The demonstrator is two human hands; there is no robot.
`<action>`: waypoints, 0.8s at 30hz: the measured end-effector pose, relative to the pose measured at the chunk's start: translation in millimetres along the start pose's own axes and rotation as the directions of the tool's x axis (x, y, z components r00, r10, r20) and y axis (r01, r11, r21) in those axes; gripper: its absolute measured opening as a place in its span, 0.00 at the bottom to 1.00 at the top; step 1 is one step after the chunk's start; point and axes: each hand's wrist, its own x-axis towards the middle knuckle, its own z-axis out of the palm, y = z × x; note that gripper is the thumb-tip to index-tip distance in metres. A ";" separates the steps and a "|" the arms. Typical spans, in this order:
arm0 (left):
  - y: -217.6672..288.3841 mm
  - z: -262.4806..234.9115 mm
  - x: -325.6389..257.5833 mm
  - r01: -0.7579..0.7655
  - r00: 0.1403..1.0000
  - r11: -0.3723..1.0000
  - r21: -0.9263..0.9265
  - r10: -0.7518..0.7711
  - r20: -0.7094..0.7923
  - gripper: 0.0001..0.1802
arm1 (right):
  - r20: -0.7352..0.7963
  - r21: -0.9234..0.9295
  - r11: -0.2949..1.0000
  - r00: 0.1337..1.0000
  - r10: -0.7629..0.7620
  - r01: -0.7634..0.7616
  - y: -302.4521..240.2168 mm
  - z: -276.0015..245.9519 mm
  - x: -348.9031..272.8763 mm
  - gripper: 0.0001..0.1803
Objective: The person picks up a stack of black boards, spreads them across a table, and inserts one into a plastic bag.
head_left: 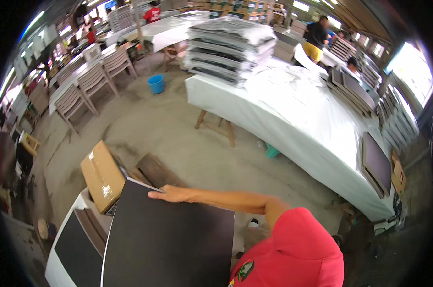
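In the head view, the right hand reaches across from a red sleeve and lies along the far top edge of a large dark panel, fingers curled over that edge in a grasp; the left hand is out of sight, so whether it is free or gripping cannot be told. The panel fills the lower middle of the picture, its near end running off the lower edge, and it sits just beside a brown cardboard box and above a white table that carries another dark sheet. To handle such a broad, thin board well, it seems wise to keep the grip near the middle of the edge so that it does not swing, to support the lower end, and to keep its corner off the box. Beyond lie a long white-covered table with stacked wrapped panels, a blue bucket and pale chairs.
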 end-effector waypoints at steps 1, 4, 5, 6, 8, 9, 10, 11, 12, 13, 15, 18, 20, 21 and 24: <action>-8.9 20.9 -12.3 -0.001 0.999 1.000 0.010 0.001 0.036 0.41 | -0.069 0.015 0.999 0.997 -0.045 0.047 5.4 -29.8 -28.7 0.47; -37.6 83.6 -52.2 -0.008 0.991 0.999 0.032 0.004 0.130 0.41 | -0.315 0.075 0.993 0.947 -0.064 0.092 13.5 -113.7 -138.9 0.48; -46.5 104.9 -67.1 -0.007 0.987 0.999 0.043 0.000 0.163 0.41 | -0.417 0.070 0.993 0.907 -0.053 0.091 14.3 -139.0 -181.9 0.48; -56.5 126.7 -81.4 -0.008 0.980 0.999 0.051 -0.002 0.198 0.41 | -0.540 0.018 0.999 0.841 -0.016 0.030 15.5 -163.2 -224.2 0.47; -72.6 169.7 -109.1 -0.008 0.963 0.998 0.060 -0.008 0.269 0.41 | -0.682 0.042 0.998 0.732 -0.003 0.043 22.2 -206.3 -306.9 0.46; -83.6 192.0 -122.3 -0.002 0.951 0.998 0.059 -0.017 0.309 0.41 | -0.715 0.086 0.989 0.699 -0.024 0.122 26.8 -227.9 -349.3 0.44; -91.0 214.1 -133.7 0.006 0.939 0.998 0.055 -0.025 0.344 0.41 | -0.802 0.058 0.985 0.595 -0.053 0.166 37.8 -247.3 -386.5 0.43; -99.7 238.3 -145.3 0.014 0.921 0.999 0.051 -0.033 0.389 0.41 | -0.874 0.019 0.978 0.479 -0.083 0.206 47.2 -264.3 -424.0 0.42; -105.8 260.8 -155.1 0.014 0.904 0.999 0.044 -0.032 0.427 0.41 | -0.914 -0.005 0.970 0.391 -0.103 0.245 47.8 -277.1 -460.5 0.41; -111.0 286.0 -163.7 0.021 0.879 0.999 0.037 -0.036 0.476 0.41 | -0.946 -0.031 0.959 0.302 -0.119 0.280 49.2 -288.3 -495.8 0.40; -127.6 348.7 -182.3 0.056 0.799 0.998 0.017 -0.055 0.599 0.41 | -0.985 -0.069 0.932 0.126 -0.121 0.355 70.0 -312.5 -564.9 0.38; -150.2 467.1 -226.4 0.071 0.565 0.997 -0.033 -0.013 0.825 0.39 | -0.968 -0.247 0.851 -0.159 -0.195 0.464 119.3 -345.1 -648.1 0.35; -175.9 549.6 -231.0 0.044 0.264 0.998 -0.046 0.033 0.964 0.36 | -0.901 -0.410 0.755 -0.359 -0.246 0.511 139.4 -360.3 -680.4 0.34; -191.5 594.4 -240.7 0.070 0.208 0.997 -0.030 0.015 0.978 0.34 | -0.851 -0.492 0.711 -0.449 -0.273 0.502 146.4 -367.7 -694.0 0.33; -249.1 728.7 -294.7 0.247 0.112 0.968 0.040 -0.069 0.991 0.31 | -0.668 -0.656 0.627 -0.710 -0.225 0.419 172.1 -392.3 -733.0 0.31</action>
